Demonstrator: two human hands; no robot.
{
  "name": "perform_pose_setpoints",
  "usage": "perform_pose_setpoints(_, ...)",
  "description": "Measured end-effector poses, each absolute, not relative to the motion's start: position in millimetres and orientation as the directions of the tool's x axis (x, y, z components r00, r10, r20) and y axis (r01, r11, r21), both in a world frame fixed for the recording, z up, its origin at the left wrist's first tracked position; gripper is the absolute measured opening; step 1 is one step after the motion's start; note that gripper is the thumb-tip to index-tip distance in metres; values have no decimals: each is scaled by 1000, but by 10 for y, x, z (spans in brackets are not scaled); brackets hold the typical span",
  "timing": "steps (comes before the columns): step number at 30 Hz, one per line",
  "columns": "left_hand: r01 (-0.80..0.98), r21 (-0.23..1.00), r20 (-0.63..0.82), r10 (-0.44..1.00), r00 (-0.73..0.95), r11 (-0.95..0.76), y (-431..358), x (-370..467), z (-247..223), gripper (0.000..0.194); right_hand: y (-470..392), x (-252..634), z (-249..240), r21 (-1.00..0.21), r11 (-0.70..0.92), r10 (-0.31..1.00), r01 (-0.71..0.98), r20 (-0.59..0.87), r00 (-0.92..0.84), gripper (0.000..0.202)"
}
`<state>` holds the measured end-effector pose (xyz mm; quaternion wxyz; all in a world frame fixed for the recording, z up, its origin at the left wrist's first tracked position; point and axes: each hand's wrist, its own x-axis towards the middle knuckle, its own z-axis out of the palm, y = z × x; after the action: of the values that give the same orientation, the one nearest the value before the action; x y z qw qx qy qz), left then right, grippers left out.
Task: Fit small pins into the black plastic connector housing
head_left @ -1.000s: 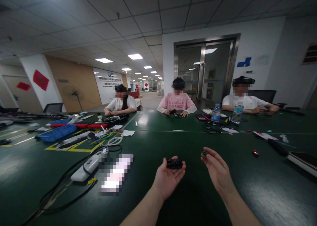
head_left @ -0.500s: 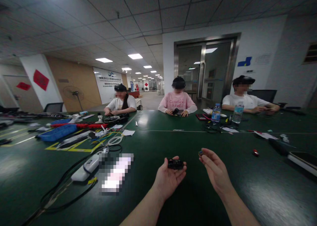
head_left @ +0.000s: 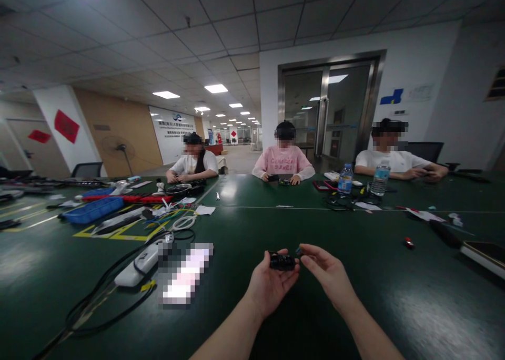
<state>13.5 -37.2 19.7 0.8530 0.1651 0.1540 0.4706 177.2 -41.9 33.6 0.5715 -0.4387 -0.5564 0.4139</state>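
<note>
A small black device [head_left: 282,262] lies across the palm and curled fingers of my left hand [head_left: 267,289], above the green table. Its exact kind is too small to make out. Close to its right end, my right hand [head_left: 328,271] pinches a tiny dark part [head_left: 299,252] between thumb and fingertips. Whether that part touches the device I cannot tell.
A pixelated bright slab [head_left: 187,276] and a white power strip [head_left: 138,263] with black cables lie to the left, below a blue tray [head_left: 92,209]. A small red object [head_left: 409,243] sits at right. Bottles [head_left: 345,179] stand farther back. Three people sit across the green table [head_left: 244,228].
My right hand has moved left with the tiny part, from well clear of the black device to its right end. The left hand has barely shifted.
</note>
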Motion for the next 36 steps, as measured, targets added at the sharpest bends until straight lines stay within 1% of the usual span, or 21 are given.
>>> perform_pose_setpoints(7,-755,431,-84,855,512,494,-372,136,197,42,-496,1657,399,-899,369,930,238,355,-99,25)
perform_pose_setpoints(9,-756,434,-79,856,510,490,-369,138,193,42,-530,1619,430,-876,390,921,283,369,-128,24)
perform_pose_setpoints(13,-757,419,-99,854,511,501,-360,151,188,43,-535,1574,422,-819,425,903,385,412,-121,23)
perform_pose_setpoints(15,-761,412,-110,856,505,502,-354,165,180,43,-510,1570,392,-765,457,887,454,433,-163,25)
perform_pose_setpoints(18,-755,418,-144,857,494,505,-345,189,166,42,-471,1575,350,-706,476,878,524,419,-233,26)
perform_pose_setpoints(21,-759,413,-175,862,476,503,-345,207,159,42,-459,1568,323,-716,442,895,541,388,-219,26)
perform_pose_setpoints(28,-777,393,-190,870,454,492,-360,201,172,39,-477,1540,308,-763,392,920,514,340,-196,25)
perform_pose_setpoints(36,-777,405,-171,875,453,482,-382,194,195,39,-490,1547,318,-788,418,908,452,378,-181,26)
